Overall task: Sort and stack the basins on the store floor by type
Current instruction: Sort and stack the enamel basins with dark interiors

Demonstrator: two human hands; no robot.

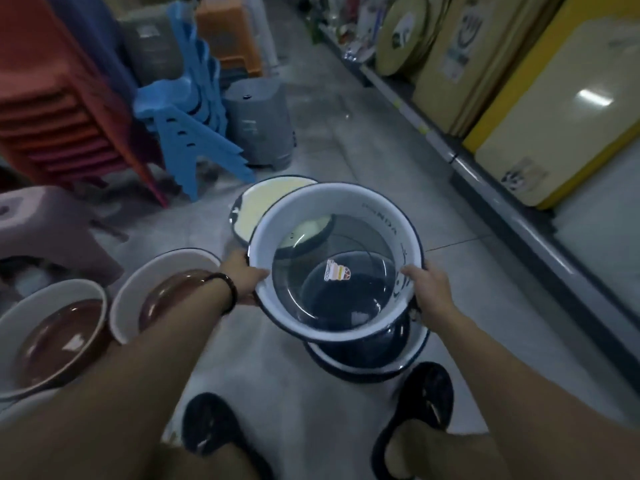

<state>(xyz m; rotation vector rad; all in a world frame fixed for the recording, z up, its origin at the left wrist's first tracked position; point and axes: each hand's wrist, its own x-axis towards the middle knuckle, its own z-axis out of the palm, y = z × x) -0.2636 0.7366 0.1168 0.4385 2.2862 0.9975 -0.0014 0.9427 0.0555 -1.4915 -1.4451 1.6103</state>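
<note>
I hold a white enamel basin with a dark blue rim (363, 209) by both sides, tilted toward me, its shiny bottom bearing a small sticker. My left hand (242, 275) grips its left rim and my right hand (427, 289) grips its right rim. Directly beneath it on the floor sits another dark blue and white basin (367, 367), mostly hidden. A cream-coloured basin with a dark rim (256, 206) lies just behind. To the left, two white basins with brown insides (166, 271) (45, 327) rest on the floor.
Stacks of red stools (59, 109) and blue stools (187, 109), a grey stool (259, 119) and a mauve stool (45, 230) crowd the left. A shelf of yellow boards (554, 126) runs along the right. My feet in dark slippers (422, 396) stand below.
</note>
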